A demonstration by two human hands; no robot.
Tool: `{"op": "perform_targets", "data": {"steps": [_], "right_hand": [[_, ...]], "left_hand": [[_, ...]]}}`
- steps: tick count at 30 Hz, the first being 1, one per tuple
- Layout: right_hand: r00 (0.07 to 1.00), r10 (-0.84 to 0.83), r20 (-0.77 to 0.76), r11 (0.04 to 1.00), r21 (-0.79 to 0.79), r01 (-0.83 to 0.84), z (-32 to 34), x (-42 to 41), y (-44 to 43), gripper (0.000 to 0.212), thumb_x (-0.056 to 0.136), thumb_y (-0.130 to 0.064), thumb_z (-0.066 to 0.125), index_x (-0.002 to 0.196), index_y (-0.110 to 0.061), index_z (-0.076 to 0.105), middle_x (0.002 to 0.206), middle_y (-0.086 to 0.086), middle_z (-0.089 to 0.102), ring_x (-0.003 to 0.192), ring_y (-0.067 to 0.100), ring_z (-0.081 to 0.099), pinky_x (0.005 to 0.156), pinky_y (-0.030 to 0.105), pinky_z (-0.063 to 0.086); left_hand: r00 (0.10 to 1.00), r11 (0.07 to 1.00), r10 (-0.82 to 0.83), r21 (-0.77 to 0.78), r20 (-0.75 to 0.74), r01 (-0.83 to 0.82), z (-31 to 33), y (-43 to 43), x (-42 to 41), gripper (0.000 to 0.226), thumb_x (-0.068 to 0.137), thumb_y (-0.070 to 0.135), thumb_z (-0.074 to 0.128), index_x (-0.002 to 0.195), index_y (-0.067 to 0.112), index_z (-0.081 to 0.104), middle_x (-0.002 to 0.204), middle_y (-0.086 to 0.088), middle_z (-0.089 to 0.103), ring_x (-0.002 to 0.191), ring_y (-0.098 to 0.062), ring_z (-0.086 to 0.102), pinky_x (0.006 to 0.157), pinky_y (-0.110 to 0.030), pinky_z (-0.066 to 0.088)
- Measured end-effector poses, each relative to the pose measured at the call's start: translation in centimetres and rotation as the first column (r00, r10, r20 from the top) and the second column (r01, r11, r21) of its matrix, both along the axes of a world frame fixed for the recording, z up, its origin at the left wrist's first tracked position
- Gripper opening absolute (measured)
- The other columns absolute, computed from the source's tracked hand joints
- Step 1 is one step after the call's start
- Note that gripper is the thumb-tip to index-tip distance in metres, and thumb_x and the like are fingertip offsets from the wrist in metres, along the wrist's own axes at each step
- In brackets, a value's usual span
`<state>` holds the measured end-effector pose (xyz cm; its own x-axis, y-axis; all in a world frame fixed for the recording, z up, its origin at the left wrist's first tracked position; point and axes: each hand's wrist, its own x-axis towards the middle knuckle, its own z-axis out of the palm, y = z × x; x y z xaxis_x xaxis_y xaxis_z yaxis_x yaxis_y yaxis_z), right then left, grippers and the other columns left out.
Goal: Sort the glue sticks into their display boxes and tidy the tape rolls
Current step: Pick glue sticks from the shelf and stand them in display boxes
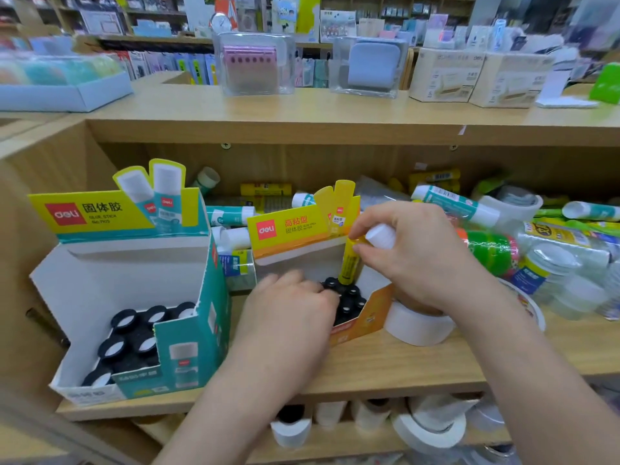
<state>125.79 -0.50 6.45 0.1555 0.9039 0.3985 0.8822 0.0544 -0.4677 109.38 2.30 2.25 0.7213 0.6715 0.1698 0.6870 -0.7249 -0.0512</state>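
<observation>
Yellow glue stick [349,263]: upright in your right hand [416,253], its lower end down among the black caps in the yellow display box [369,313], at that box's back right.
Right hand: your thumb and fingers are closed on the top of the yellow stick; a white-capped stick [380,235] is tucked in the same hand, lying slantwise above it.
Left hand [295,303]: fingers curled, palm down, on the front left of the yellow box, covering part of the caps; you cannot tell whether it grips anything.
Yellow display box: mid-shelf, near the shelf's [402,367] front edge, header card raised at the back, rows of black caps filling the bottom.
Teal display box [188,340]: just beside the yellow one toward the shelf's left end, partly filled with black-ringed caps along its front; the back half is bare.
White tape roll [419,325]: flat on the shelf, touching the yellow box's right side, right under your right wrist.
Loose sticks: teal-and-white sticks [453,204] and yellow ones [265,188] lie scattered along the shelf's back edge, behind both boxes.
Right end of shelf: a green roll [489,251], clear wrapped tape packs [563,260] and more rolls, crowded together.
Lower shelf: white tape rolls [429,427] along its front edge.
</observation>
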Motion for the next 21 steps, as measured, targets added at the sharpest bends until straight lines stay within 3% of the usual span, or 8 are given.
{"op": "perform_targets", "data": {"steps": [2,8,10,12,15,18,21], "right_hand": [[0.999,-0.005,0.047,0.999,-0.031,0.006,0.2,-0.1,0.1,0.008,0.082,-0.025,0.073,0.087,-0.030,0.072,0.100,-0.006,0.071,0.102,0.015,0.062,0.090,0.038,0.048],[0.967,-0.032,0.254,0.993,-0.102,0.060,1.1,-0.1,0.3,0.012,0.085,-0.033,0.068,0.097,-0.033,0.071,0.107,-0.007,0.069,0.106,0.018,0.059,0.088,0.041,0.050],[0.957,-0.008,0.291,0.988,-0.145,0.052,1.1,-0.5,0.1,0.019,0.085,-0.030,0.065,0.103,-0.033,0.070,0.114,-0.011,0.066,0.111,0.016,0.056,0.090,0.042,0.050],[0.966,0.024,0.257,0.982,-0.186,0.025,1.3,-0.8,-0.2,0.027,0.081,-0.026,0.062,0.106,-0.035,0.070,0.117,-0.015,0.064,0.113,0.013,0.056,0.091,0.042,0.050],[0.985,0.031,0.167,0.974,-0.225,0.008,1.7,-0.9,-0.6,0.035,0.074,-0.027,0.056,0.104,-0.038,0.069,0.112,-0.015,0.064,0.108,0.014,0.058,0.086,0.043,0.052],[0.994,0.026,0.107,0.970,-0.242,0.000,1.6,-0.9,-0.5,0.032,0.077,-0.024,0.059,0.103,-0.039,0.070,0.107,-0.010,0.059,0.103,0.015,0.055,0.083,0.045,0.051],[0.996,0.004,0.086,0.966,-0.259,0.019,1.3,-0.6,-0.5,0.035,0.080,-0.022,0.062,0.109,-0.040,0.068,0.097,-0.008,0.047,0.098,0.016,0.052,0.082,0.044,0.049]], "left_hand": [[0.999,0.999,-0.015,-0.033,-0.045,0.013,-0.1,0.2,0.0,0.037,0.091,0.015,0.043,0.123,0.025,0.058,0.122,0.008,0.059,0.113,-0.020,0.049,0.085,-0.033,0.045],[1.000,0.999,-0.027,-0.019,-0.005,0.027,-0.3,0.4,-0.1,0.038,0.089,0.012,0.045,0.124,0.026,0.057,0.118,0.006,0.061,0.111,-0.021,0.053,0.085,-0.037,0.051],[0.992,0.997,-0.047,-0.059,0.115,0.054,-0.2,0.2,-0.2,0.044,0.090,0.013,0.045,0.130,0.029,0.047,0.120,0.007,0.059,0.111,-0.021,0.054,0.085,-0.038,0.051],[0.940,0.990,-0.078,-0.089,0.333,0.114,0.0,-0.1,-0.3,0.052,0.088,0.014,0.040,0.138,0.028,0.040,0.123,0.005,0.058,0.110,-0.020,0.056,0.084,-0.040,0.052],[0.830,0.987,-0.094,-0.059,0.550,0.151,0.1,-0.3,0.2,0.053,0.085,0.020,0.029,0.135,0.019,0.048,0.124,0.003,0.057,0.108,-0.016,0.057,0.083,-0.034,0.054],[0.764,0.990,-0.094,-0.020,0.638,0.139,-0.3,-0.1,0.7,0.042,0.087,0.010,0.042,0.127,0.017,0.054,0.122,0.003,0.059,0.106,-0.014,0.058,0.083,-0.029,0.054],[0.758,0.991,-0.070,-0.043,0.648,0.129,-0.7,0.2,1.0,0.050,0.085,0.003,0.050,0.132,0.020,0.050,0.112,0.002,0.064,0.097,-0.015,0.061,0.077,-0.028,0.051]]}}
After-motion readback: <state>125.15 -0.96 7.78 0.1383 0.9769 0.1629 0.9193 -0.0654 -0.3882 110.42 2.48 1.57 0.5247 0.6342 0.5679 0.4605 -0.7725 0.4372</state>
